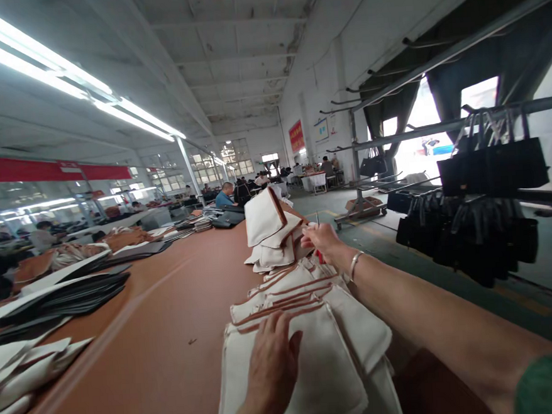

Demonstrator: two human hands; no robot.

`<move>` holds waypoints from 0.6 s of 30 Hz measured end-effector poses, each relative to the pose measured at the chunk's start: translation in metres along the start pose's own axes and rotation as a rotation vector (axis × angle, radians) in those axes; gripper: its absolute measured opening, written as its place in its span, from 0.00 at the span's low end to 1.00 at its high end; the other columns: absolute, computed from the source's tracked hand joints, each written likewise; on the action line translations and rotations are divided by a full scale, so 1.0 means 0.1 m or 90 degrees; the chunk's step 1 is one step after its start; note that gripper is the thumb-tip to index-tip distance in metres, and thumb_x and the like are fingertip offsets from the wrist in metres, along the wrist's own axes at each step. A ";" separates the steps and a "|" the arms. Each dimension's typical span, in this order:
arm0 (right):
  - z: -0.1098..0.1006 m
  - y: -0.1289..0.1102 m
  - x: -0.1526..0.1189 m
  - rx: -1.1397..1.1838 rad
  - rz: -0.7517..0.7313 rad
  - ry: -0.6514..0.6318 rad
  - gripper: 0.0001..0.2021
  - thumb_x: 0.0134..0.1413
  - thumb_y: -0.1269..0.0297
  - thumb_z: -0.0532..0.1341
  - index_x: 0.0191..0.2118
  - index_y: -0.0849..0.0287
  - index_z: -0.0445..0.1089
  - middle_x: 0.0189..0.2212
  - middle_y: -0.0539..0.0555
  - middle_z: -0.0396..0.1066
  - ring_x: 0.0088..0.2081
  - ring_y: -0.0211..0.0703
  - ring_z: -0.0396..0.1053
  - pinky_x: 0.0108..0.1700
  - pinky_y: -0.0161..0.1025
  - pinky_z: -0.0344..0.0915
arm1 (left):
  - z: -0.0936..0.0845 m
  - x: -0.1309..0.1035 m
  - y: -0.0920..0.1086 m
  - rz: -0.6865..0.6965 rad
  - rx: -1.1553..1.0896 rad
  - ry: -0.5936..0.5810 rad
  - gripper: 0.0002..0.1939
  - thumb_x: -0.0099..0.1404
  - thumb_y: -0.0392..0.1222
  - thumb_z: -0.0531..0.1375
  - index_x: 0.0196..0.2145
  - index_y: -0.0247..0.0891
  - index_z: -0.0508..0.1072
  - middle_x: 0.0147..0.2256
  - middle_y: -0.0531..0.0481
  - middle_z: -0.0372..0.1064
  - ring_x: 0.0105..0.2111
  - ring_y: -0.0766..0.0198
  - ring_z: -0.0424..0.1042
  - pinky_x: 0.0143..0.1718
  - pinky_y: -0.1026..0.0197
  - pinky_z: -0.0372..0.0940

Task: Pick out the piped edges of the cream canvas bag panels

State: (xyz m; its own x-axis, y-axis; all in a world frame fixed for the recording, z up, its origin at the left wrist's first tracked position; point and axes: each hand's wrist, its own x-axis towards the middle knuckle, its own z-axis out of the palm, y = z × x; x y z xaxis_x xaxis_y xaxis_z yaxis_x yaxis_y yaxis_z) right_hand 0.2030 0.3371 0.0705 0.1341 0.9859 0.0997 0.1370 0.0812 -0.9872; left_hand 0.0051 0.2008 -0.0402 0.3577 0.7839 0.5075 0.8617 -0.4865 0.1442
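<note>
White fabric pieces with brown edging [315, 355] lie overlapping in a long row on a brown-covered table. My left hand [274, 358] rests on the nearest piece, fingertips at its brown top edge and thumb apart. Farther along the row, my right hand [323, 241] is closed around a small tool with a red part [319, 256]; a thin metal tip sticks up above the fingers. The tool's full shape is hidden. Just beyond that hand, more white pieces [263, 217] stand in a raised, tilted heap.
Black and white flat pieces [74, 300] are stacked along the table's left side. On the right, a metal rack [412, 133] holds black bags [493, 166] beside the table. A person in blue [225, 196] sits beyond the table's far end.
</note>
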 end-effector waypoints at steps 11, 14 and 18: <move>-0.23 0.73 -0.61 -0.133 -0.002 -0.218 0.11 0.68 0.60 0.59 0.48 0.62 0.70 0.39 0.53 0.74 0.34 0.41 0.74 0.35 0.39 0.74 | 0.39 0.34 0.13 0.101 0.012 -0.059 0.13 0.69 0.32 0.52 0.43 0.40 0.75 0.41 0.44 0.72 0.45 0.49 0.69 0.47 0.48 0.62; -0.08 0.78 -0.56 -0.172 -0.019 -0.339 0.11 0.67 0.61 0.61 0.49 0.62 0.71 0.41 0.54 0.74 0.37 0.42 0.74 0.37 0.40 0.74 | 0.35 0.04 0.12 0.155 -0.019 -0.066 0.17 0.69 0.31 0.50 0.48 0.41 0.75 0.40 0.43 0.74 0.43 0.51 0.71 0.48 0.49 0.63; 0.14 1.00 -0.58 -0.268 -0.002 -0.472 0.12 0.66 0.61 0.62 0.50 0.62 0.71 0.45 0.56 0.73 0.40 0.45 0.74 0.41 0.45 0.75 | 0.07 -0.40 0.16 0.058 -0.112 -0.112 0.16 0.66 0.29 0.51 0.43 0.43 0.75 0.34 0.48 0.74 0.35 0.56 0.74 0.40 0.56 0.68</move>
State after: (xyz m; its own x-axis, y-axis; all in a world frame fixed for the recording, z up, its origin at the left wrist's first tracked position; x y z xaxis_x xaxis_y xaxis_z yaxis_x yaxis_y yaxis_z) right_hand 0.1957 0.2903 -0.0357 -0.5241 0.8385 -0.1493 0.5092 0.1680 -0.8441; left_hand 0.0071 0.1641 -0.0642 0.5006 0.7815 0.3723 0.7529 -0.6053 0.2583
